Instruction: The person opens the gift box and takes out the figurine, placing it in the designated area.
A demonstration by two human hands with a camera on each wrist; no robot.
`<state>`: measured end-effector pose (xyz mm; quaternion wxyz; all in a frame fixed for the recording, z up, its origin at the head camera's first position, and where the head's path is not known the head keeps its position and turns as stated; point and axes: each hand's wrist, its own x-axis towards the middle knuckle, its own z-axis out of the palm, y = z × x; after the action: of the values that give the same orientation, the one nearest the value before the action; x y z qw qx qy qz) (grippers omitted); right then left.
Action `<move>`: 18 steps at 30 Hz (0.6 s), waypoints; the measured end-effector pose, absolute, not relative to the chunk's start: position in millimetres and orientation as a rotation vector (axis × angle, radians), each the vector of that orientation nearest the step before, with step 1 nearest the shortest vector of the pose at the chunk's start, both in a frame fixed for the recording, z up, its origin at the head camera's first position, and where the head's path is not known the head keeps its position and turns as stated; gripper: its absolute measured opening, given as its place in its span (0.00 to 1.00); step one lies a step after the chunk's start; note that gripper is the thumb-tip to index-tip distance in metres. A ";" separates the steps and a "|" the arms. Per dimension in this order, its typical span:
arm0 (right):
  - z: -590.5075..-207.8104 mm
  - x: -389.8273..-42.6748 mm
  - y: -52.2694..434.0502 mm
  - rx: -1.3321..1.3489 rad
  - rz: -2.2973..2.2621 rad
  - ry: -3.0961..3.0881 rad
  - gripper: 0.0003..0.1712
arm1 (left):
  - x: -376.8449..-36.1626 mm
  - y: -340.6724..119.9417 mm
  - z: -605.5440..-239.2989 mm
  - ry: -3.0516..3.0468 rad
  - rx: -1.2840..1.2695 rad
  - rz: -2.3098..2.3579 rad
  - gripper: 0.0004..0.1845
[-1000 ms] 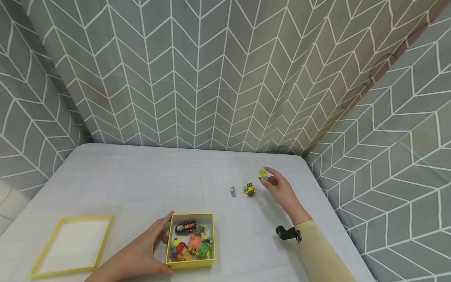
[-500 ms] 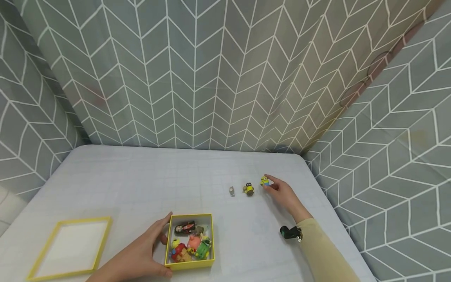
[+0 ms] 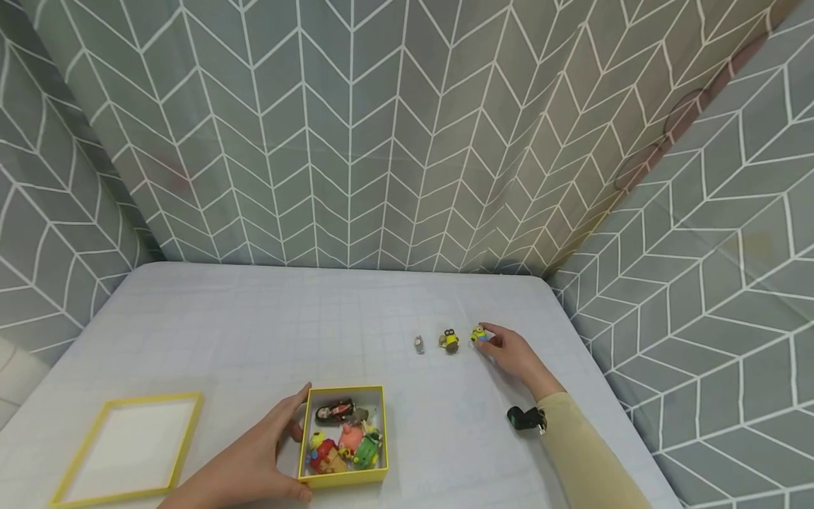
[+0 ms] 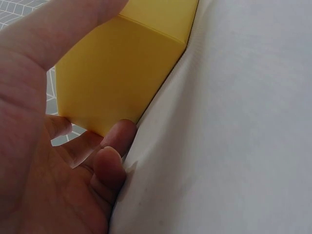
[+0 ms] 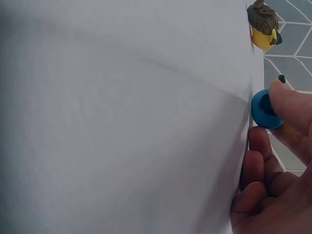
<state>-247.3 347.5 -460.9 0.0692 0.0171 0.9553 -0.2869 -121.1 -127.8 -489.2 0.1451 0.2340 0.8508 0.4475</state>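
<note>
My right hand (image 3: 509, 351) pinches a small yellow and blue figure (image 3: 478, 335) that stands on the white table (image 3: 254, 332); its blue base (image 5: 265, 110) touches the surface. Left of it stand a yellow and brown figure (image 3: 450, 341) (image 5: 263, 25) and a tiny grey figure (image 3: 419, 344). My left hand (image 3: 254, 459) grips the left side of a yellow box (image 3: 343, 475) (image 4: 122, 63) near the front, thumb at its far corner. Several colourful toy figures (image 3: 343, 438) lie inside the box.
The box's yellow lid (image 3: 127, 445) lies upside down at the front left. Grey chevron-patterned curtains (image 3: 381, 141) enclose the table at the back and both sides. A black wrist camera (image 3: 524, 418) sits on my right sleeve.
My right hand has lowered the yellow and blue figure from the air onto the table, to the right of the other two figures. The left hand and box have stayed put.
</note>
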 end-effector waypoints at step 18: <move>-458.8 -251.1 348.7 0.093 -0.876 2.795 0.37 | -121.0 -128.1 -488.8 2.459 0.664 1.285 0.75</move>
<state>-251.1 348.7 -458.8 0.1055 0.0316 0.9485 -0.2972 -121.0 -128.1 -488.8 0.1438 0.2305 0.8529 0.4458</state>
